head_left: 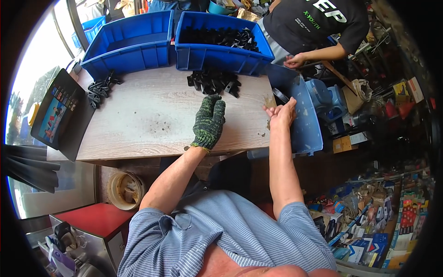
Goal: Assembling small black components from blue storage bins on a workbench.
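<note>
My left hand [209, 121] wears a dark green knitted glove and lies flat on the wooden tabletop [152, 120], fingers together, holding nothing. Just beyond its fingertips sits a pile of black plastic parts [214, 81]. My right hand [280, 113] is bare and rests at the table's right edge, fingers against the rim of a tilted blue tray [302, 124] that hangs off that edge. A dark part [279, 95] lies inside the tray near my fingers.
Two blue bins stand at the table's far side, the left bin [131, 44] nearly bare, the right bin [221, 44] holding black parts. More black parts [99, 88] lie far left beside a tablet [57, 113]. A co-worker's hand [295, 60] works at the far right.
</note>
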The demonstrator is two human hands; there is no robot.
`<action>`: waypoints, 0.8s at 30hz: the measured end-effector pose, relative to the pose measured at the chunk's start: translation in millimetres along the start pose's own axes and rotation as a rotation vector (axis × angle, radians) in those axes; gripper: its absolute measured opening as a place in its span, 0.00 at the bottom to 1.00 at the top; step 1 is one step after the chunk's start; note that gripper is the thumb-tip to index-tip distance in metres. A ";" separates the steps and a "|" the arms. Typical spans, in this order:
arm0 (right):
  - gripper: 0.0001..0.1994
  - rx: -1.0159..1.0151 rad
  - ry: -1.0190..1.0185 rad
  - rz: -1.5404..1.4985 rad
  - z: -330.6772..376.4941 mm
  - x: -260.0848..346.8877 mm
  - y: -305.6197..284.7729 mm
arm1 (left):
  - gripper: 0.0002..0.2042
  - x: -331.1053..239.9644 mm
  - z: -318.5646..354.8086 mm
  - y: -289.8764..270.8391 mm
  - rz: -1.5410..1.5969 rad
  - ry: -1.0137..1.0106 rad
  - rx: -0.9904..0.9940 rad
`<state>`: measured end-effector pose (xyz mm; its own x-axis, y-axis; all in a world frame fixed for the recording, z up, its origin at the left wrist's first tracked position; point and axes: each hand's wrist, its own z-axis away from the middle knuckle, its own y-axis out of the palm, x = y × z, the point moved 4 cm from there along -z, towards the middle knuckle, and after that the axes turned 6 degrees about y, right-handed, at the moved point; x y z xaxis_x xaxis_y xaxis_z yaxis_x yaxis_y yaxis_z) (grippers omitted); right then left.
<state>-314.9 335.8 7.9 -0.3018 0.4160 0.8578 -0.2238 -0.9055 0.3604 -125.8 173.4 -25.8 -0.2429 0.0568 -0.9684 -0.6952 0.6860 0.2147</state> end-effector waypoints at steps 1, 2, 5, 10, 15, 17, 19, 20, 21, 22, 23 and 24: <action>0.20 0.003 -0.003 -0.002 -1.3 -0.6 -0.1 | 0.15 0.0 0.1 -1.8 -0.022 0.009 -0.004; 0.18 -0.029 -0.014 0.094 -2.1 -1.1 -2.1 | 0.15 -2.9 1.3 -3.1 -0.086 -0.016 0.010; 0.16 0.147 0.012 0.289 2.7 -21.3 8.2 | 0.15 8.2 -4.1 -5.4 -0.273 0.176 -0.026; 0.14 0.350 0.105 0.660 21.3 -55.9 42.3 | 0.14 7.3 -3.1 -3.4 -0.255 0.117 0.012; 0.12 0.428 -0.057 0.991 24.2 -59.3 65.5 | 0.15 3.4 -2.5 3.0 -0.268 0.108 0.043; 0.13 0.377 -0.247 1.209 37.1 -54.9 78.9 | 0.16 12.0 -4.6 0.9 -0.296 0.112 0.057; 0.14 0.362 -0.331 1.250 39.2 -59.1 83.7 | 0.13 18.1 -7.4 -1.2 -0.318 0.199 0.016; 0.14 0.365 -0.324 1.251 39.2 -61.9 83.8 | 0.13 18.5 -7.5 -2.3 -0.324 0.221 0.003; 0.14 0.368 -0.319 1.252 38.7 -62.8 84.0 | 0.13 18.9 -7.2 -2.8 -0.323 0.234 0.001; 0.16 0.397 -0.233 1.277 38.6 -62.3 83.3 | 0.14 20.1 -7.0 -3.3 -0.310 0.225 0.003; 0.16 0.401 -0.250 1.270 37.2 -59.9 81.1 | 0.14 17.8 -7.5 -3.4 -0.297 0.219 0.003; 0.15 0.430 -0.137 1.143 33.6 -62.6 74.4 | 0.16 14.6 -6.7 -2.1 -0.326 0.228 -0.013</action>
<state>-281.5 239.6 -6.6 -0.0179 -0.6238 0.7814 0.4368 -0.7079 -0.5551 -132.5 167.9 -39.5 -0.1514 -0.3262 -0.9331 -0.7686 0.6324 -0.0964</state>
